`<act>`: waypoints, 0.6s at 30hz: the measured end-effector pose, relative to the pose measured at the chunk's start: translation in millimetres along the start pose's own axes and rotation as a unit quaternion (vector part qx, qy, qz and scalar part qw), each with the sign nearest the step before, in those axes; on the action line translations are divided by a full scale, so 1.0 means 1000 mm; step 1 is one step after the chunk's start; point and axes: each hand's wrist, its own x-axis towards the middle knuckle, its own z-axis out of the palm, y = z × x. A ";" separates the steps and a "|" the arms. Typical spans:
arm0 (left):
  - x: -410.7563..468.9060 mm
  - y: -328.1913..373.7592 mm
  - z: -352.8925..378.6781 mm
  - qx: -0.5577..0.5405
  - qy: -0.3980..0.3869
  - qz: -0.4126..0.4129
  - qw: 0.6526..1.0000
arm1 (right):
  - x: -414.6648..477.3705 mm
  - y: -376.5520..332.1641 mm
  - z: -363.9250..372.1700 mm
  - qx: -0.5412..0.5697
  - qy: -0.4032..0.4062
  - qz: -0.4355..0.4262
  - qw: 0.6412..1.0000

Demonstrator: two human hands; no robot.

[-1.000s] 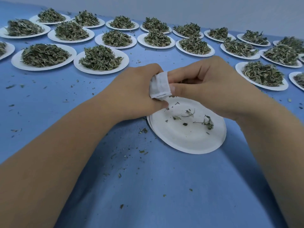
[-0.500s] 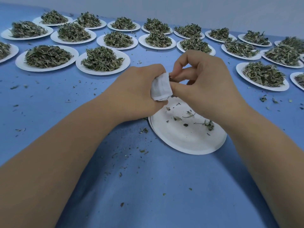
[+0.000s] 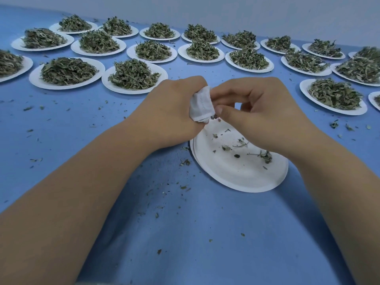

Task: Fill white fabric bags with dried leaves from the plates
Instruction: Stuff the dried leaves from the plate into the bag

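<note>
Forearms reach in from both lower corners and meet above the middle of a blue worktop (image 3: 185,233). Your left hand (image 3: 174,112) is wrapped around a small white fabric bag (image 3: 201,105), fingers curled, so only the bag's stitched side and crumpled lower end show past the knuckles. Your right hand (image 3: 261,112) is narrow too: forefinger and thumb pinch the bag's right-hand edge, and the other fingers curl loosely behind. Whether any leaves sit between those fingertips is hidden.

The bag is held in the air, just above the far rim of a white paper plate (image 3: 236,182). That plate lies near the middle of the worktop and holds only a few leaf scraps (image 3: 265,156). Crumbs are scattered on the worktop around it. Towards the far edge, rows of heaped plates (image 3: 107,83) wait, each under a mound of dried leaves (image 3: 133,76); the nearest sits just beyond your left hand.

This looks like the tail end of filling this one bag. The plate is all but emptied and the work is at the bag's mouth, either tucking in the last leaves or closing it. How full the bag is cannot be seen. The next move likely calls for a steady left grip while the right finishes, then a heaped plate and a fresh bag; no spare bag is in view.
</note>
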 end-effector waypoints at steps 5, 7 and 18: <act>-0.001 0.002 0.000 0.004 -0.009 -0.009 1.000 | 0.000 0.000 0.001 -0.004 -0.071 0.019 0.997; -0.001 0.004 0.000 0.004 -0.013 -0.010 1.000 | -0.001 0.002 0.002 -0.015 -0.075 0.013 0.997; 0.003 0.005 -0.010 -0.086 0.040 -0.072 0.993 | -0.001 0.007 -0.005 -0.027 0.027 -0.055 0.998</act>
